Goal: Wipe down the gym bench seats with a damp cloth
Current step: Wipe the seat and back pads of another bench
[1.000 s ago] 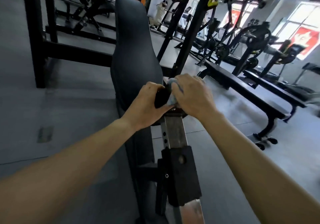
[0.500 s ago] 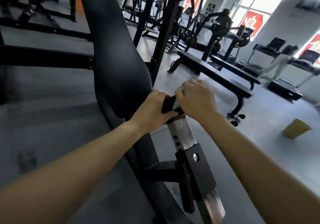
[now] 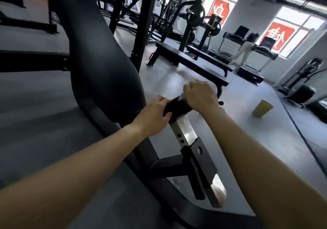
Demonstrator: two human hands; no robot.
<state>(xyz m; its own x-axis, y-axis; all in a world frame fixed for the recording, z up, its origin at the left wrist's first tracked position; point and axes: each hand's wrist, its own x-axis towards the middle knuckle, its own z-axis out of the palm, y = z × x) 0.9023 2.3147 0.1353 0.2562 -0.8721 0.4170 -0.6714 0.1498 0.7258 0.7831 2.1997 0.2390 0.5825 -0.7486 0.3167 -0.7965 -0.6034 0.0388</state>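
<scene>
A small black seat pad [image 3: 177,107] tops a steel post [image 3: 186,131] beside the tall black back pad [image 3: 99,60] of a gym machine. My left hand [image 3: 154,115] grips the near end of the seat pad, thumb on its side. At the pad's far end my right hand [image 3: 200,96] is curled, knuckles up. Only a grey sliver of the cloth [image 3: 181,96] shows under its fingers; the rest is hidden.
A black sleeve [image 3: 201,163] holds the post below my hands. A black rack upright [image 3: 145,25] stands behind the back pad. Two flat benches [image 3: 192,60] lie to the right, with a yellow bucket [image 3: 262,108] on the grey floor. A person [image 3: 244,52] is on a treadmill far right.
The view has swung to the right, so the benches and bucket come into sight. Both hands stay on the seat pad. The cloth, plain a second ago, is now nearly covered by my right hand.
</scene>
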